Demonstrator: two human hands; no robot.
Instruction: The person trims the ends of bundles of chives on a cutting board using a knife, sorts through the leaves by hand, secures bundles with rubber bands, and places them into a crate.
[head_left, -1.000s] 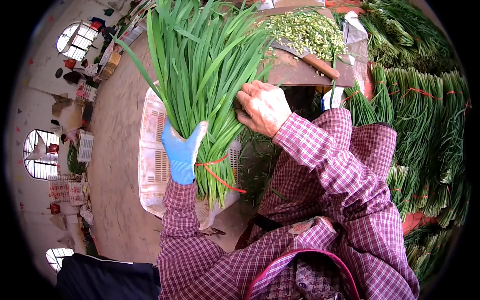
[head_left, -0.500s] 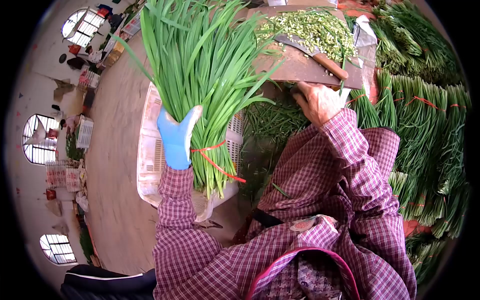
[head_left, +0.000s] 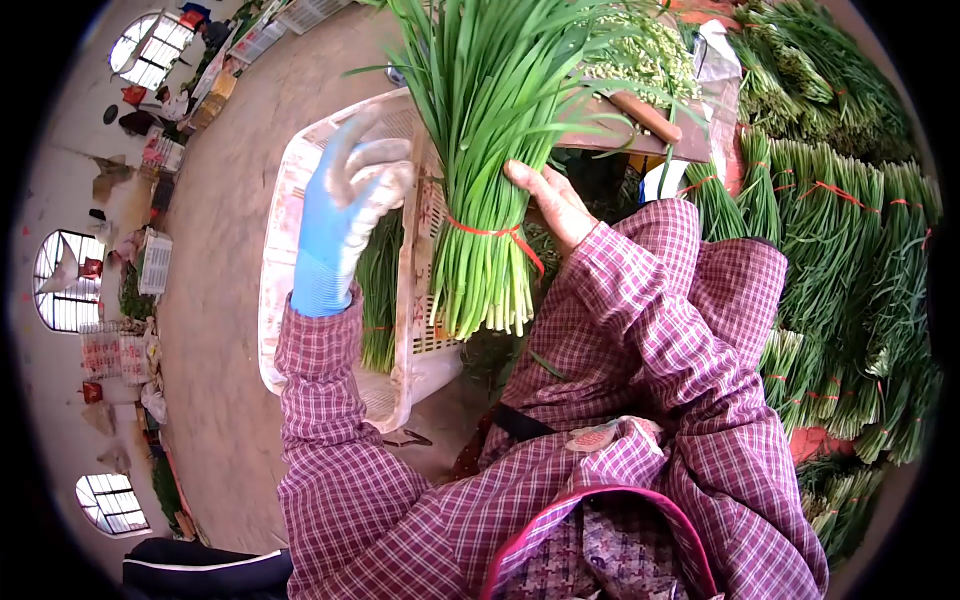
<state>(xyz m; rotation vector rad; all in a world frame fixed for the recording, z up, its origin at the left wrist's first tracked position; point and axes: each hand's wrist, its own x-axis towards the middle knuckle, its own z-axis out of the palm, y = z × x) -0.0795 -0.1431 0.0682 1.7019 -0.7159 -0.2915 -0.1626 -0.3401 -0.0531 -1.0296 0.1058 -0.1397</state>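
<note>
On the far left, pale arched windows (head_left: 68, 280) are lighting a wall beyond a bare-looking floor (head_left: 215, 300). Next, a white plastic crate (head_left: 284, 225) is standing just beside the seated person's legs, probably so that both arms can reach it. A tied green bundle (head_left: 378, 300) is lying inside, lengthwise along the crate's right wall.

Over the crate, the left hand (head_left: 347, 205), in a blue glove with a pale palm, is hanging with its fingers loosely bent — gripping nothing, and apart from the leaves.

Right of it, at the centre, a large bunch of long green leaves (head_left: 488, 190) is leaning past the crate's right wall, its cut stems pointing toward the person and its tips fanning away. A red tie (head_left: 485, 230) is circling the stems. The bare right hand (head_left: 562, 212) is grasping the bunch just above this tie, thumb in front and fingers partly hidden, seemingly because the stems are gathered tightest there.

Farther right, a brown board (head_left: 688, 142) is holding chopped pale-green pieces (head_left: 655, 70) and a wooden knife handle (head_left: 645, 115) — angled toward the person, perhaps for easy reach. At the right edge, stacked bundles (head_left: 840, 260) with red ties are lying side by side, apparently for neatness.
</note>
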